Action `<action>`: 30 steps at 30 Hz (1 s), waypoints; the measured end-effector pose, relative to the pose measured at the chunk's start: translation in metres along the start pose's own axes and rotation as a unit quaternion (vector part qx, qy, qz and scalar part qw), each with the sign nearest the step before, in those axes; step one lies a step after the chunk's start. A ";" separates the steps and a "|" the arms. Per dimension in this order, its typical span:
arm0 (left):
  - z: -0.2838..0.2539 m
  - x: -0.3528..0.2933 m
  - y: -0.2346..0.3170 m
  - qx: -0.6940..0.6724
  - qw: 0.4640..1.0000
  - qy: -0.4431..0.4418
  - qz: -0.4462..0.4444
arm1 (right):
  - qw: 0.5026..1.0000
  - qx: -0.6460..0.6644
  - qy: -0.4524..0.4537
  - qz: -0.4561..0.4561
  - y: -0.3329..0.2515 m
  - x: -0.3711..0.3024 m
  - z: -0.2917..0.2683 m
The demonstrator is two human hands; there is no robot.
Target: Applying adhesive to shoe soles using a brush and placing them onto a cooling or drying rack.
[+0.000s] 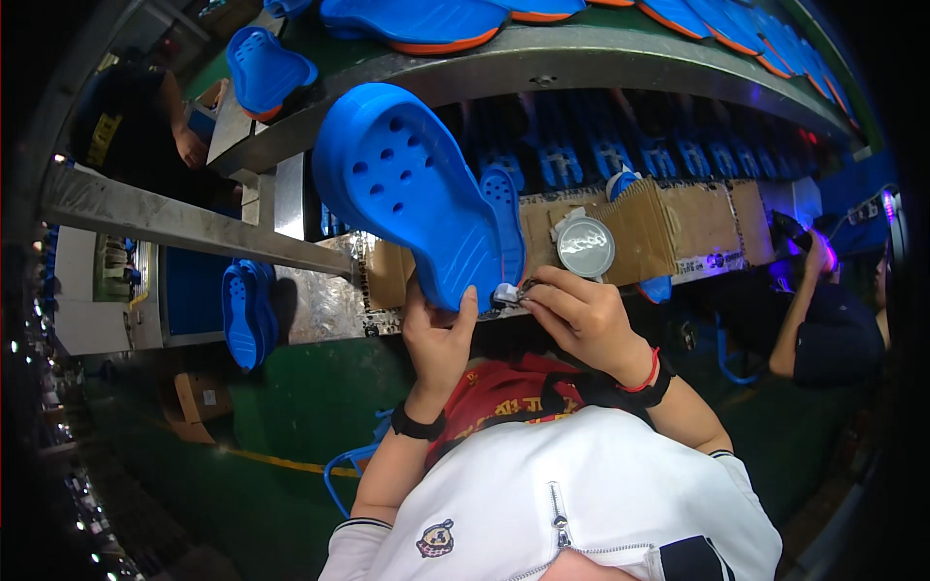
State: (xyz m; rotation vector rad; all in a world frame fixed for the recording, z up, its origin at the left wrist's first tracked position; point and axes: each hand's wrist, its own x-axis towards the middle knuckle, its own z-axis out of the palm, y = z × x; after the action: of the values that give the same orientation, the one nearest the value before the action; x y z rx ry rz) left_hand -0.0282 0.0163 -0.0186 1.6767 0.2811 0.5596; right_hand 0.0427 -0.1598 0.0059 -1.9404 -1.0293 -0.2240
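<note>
1. Fingers of the left hand (436, 341) grip the lower end of a blue shoe piece (412, 198), raised over the table (325, 305) at its near edge; those of the right hand (586, 315) pinch a small white piece (506, 292) beside it, contact unclear.
2. Close work at the shoe piece's edge appears under way, seemingly calling next for a steady left hold and a light right-hand pinch.
3. Beyond, a round container (585, 247) sits beside folded cardboard (641, 237); farther back, orange-edged blue shoes (417, 24) line a raised metal ledge (601, 63).
</note>
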 end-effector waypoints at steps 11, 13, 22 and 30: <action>0.001 0.001 0.000 -0.009 1.000 -0.003 -0.007 | 1.000 -0.012 -0.008 0.008 0.001 0.002 0.000; 0.000 0.001 0.000 -0.006 1.000 -0.009 -0.015 | 0.999 -0.029 -0.015 0.008 0.001 0.001 -0.002; 0.002 0.005 0.009 0.036 0.999 -0.015 0.002 | 0.997 -0.064 0.031 0.019 0.001 0.002 -0.019; -0.011 0.077 0.059 -0.065 0.994 -0.077 0.048 | 0.986 -0.038 0.115 0.118 0.004 -0.017 -0.045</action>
State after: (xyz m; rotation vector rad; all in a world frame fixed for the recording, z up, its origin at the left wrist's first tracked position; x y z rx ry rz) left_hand 0.0240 0.0521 0.0557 1.6017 0.0515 0.5059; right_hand 0.0453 -0.2053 0.0205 -2.0296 -0.6430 -0.3486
